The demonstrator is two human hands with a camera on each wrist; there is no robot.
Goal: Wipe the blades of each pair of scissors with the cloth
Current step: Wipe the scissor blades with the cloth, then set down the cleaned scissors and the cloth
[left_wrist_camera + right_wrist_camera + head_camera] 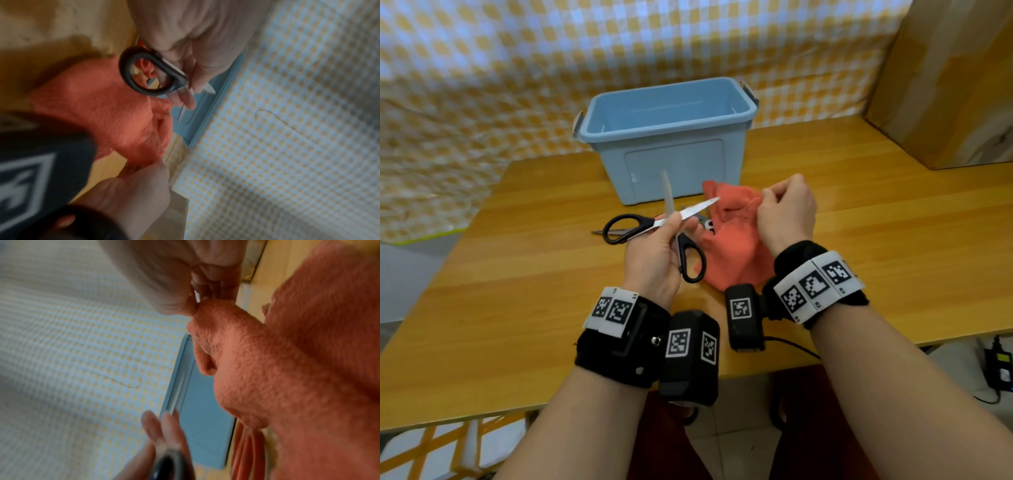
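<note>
My left hand (658,250) grips black-handled scissors (690,257) at the pivot, blades spread wide: one blade (698,209) points right toward the cloth, the other points up. In the left wrist view one black handle loop (144,73) shows below my fingers (185,95). My right hand (786,212) pinches a fold of the orange cloth (736,240), which hangs down to the table just right of the scissors. The right wrist view shows the cloth (287,369) bunched under my fingers (207,288). Another pair of scissors (616,231) lies on the table behind my left hand, partly hidden.
An empty light-blue plastic bin (671,137) stands on the wooden table (534,274) just behind the hands. A cardboard box (945,85) sits at the back right. A yellow-checked curtain (517,68) hangs behind the table.
</note>
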